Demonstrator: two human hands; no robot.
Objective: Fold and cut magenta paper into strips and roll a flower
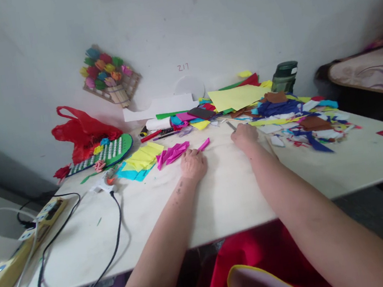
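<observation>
My left hand [193, 164] rests on the white table with its fingers bent together over a magenta paper strip [204, 144], whose end sticks out past the fingertips. Folded magenta paper [173, 154] lies against that hand's left side. Further left are yellow crepe paper [144, 156] and a blue sheet [134, 171] beneath it. My right hand [244, 136] is closed round a slim grey tool [231, 126]; only its tip shows, so its kind is unclear. Most of the right fingers are hidden behind the back of the hand.
Paper scraps [302, 123] are heaped at right, near a dark green bottle [285, 77]. A red plastic bag [83, 130] and a green flower-decorated piece [126, 145] stand at left. Cables and a power strip [24, 245] lie along the left edge. Pens [163, 133] lie at the back.
</observation>
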